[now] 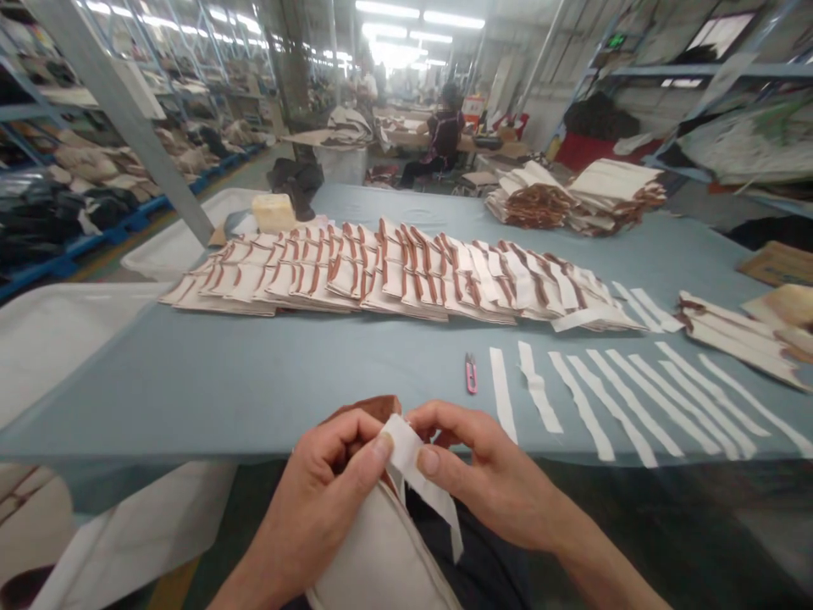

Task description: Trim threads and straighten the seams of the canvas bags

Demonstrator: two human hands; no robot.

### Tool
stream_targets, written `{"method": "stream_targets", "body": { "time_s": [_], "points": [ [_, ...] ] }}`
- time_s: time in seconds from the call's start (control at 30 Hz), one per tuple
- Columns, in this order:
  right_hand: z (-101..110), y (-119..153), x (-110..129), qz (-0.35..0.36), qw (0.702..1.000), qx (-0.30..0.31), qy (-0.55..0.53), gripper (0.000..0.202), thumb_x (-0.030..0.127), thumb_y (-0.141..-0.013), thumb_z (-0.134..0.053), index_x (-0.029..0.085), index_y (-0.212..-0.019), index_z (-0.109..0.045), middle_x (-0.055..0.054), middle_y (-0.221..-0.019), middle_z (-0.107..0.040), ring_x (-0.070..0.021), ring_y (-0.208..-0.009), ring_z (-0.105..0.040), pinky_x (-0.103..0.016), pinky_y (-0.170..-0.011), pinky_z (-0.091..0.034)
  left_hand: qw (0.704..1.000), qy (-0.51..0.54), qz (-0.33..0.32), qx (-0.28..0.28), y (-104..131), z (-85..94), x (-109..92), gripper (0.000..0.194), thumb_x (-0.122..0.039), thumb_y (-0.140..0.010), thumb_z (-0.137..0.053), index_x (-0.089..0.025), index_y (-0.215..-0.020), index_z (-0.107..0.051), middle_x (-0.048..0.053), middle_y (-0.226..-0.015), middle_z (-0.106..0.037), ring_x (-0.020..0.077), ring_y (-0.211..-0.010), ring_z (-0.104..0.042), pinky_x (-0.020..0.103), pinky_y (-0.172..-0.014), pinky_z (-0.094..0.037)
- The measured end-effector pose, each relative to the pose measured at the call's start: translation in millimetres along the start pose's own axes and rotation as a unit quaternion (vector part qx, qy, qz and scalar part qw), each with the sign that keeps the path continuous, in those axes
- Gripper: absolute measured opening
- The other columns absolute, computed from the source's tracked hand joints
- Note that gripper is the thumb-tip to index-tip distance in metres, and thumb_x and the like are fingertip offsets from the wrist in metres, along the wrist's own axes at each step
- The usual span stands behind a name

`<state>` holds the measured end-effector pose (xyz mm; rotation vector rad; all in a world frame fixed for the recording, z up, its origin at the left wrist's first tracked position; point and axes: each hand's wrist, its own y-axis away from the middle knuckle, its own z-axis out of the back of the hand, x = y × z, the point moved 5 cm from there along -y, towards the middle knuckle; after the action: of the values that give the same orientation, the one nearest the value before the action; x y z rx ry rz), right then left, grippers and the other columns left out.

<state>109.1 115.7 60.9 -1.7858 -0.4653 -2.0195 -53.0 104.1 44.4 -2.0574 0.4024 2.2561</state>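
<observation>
My left hand (340, 470) pinches a cream fabric piece (374, 551) with a brown edge, together with one end of a white strip (423, 485). The strip hangs down over the fabric's right side. Close by on the right, my right hand (476, 462) has thumb and fingers closed around the same strip near its top end. The fabric piece drops from my hands toward my lap, below the table's front edge. Beyond my hands, small pink thread snips (471, 374) lie on the table. Several more white strips (584, 407) are laid out side by side to the right.
A long overlapping row of cream and brown fabric pieces (318, 271) crosses the blue-covered table (267, 373). Fabric stacks (530, 196) stand at the back right. White bins (82, 339) flank the left side. A person (445, 131) sits farther back.
</observation>
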Motion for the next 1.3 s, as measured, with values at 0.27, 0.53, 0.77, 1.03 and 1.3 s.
{"method": "stream_targets", "body": {
  "time_s": [0.27, 0.53, 0.77, 1.03, 1.3],
  "points": [
    [-26.6, 6.1, -21.8, -0.047, 0.974, -0.088, -0.206, 0.043, 0.06, -0.093, -0.071, 0.019, -0.09, -0.058, 0.009, -0.063, -0.046, -0.0068, -0.053, -0.034, -0.02, -0.05, -0.031, 0.998, -0.047, -0.032, -0.016, 7.2, -5.4, -6.2, 0.038, -0.046, -0.096, -0.059, -0.018, -0.071, -0.063, -0.002, -0.064, -0.055, 0.0121, -0.057, -0.046, 0.022, -0.053, -0.036],
    [-16.0, 9.1, -22.2, -0.055, 0.98, -0.108, -0.155, 0.047, 0.063, -0.09, -0.073, 0.018, -0.083, -0.058, 0.007, -0.066, -0.048, -0.0076, -0.057, -0.037, -0.02, -0.053, -0.034, 0.989, -0.133, -0.068, -0.003, 16.0, -1.7, -10.4, 0.047, -0.048, -0.107, -0.041, -0.019, -0.085, -0.071, 0.003, -0.085, -0.071, 0.0173, -0.075, -0.06, 0.026, -0.071, -0.046],
    [-17.6, 18.4, -40.8, -0.071, 0.96, -0.119, -0.244, 0.051, 0.066, -0.086, -0.075, 0.02, -0.079, -0.053, 0.012, -0.055, -0.035, -0.0054, -0.047, -0.022, -0.019, -0.044, -0.022, 0.991, -0.123, 0.017, 0.052, 26.3, 4.6, 10.3, 0.036, -0.042, -0.101, -0.059, -0.022, -0.13, -0.063, 0.008, -0.113, -0.076, 0.0225, -0.096, -0.071, 0.026, -0.08, -0.053],
    [-48.6, 31.4, -56.4, -0.122, 0.937, -0.099, -0.313, 0.054, 0.07, -0.088, -0.072, 0.021, -0.083, -0.051, 0.013, -0.053, -0.035, -0.0046, -0.045, -0.02, -0.019, -0.042, -0.017, 0.981, -0.185, 0.053, 0.006, 28.1, 19.4, -2.9, 0.028, -0.042, -0.094, -0.062, -0.019, -0.078, -0.057, -0.005, -0.065, -0.052, 0.0104, -0.056, -0.043, 0.019, -0.049, -0.032],
    [-78.2, 30.8, -59.0, -0.144, 0.933, -0.048, -0.325, 0.056, 0.073, -0.086, -0.07, 0.021, -0.083, -0.049, 0.011, -0.058, -0.038, -0.0052, -0.048, -0.025, -0.019, -0.045, -0.022, 0.934, -0.339, 0.022, 0.111, 4.2, 33.5, -26.7, 0.031, -0.036, -0.098, -0.056, -0.019, -0.072, -0.061, -0.004, -0.063, -0.057, 0.0104, -0.056, -0.046, 0.019, -0.05, -0.031]
  ]
}}
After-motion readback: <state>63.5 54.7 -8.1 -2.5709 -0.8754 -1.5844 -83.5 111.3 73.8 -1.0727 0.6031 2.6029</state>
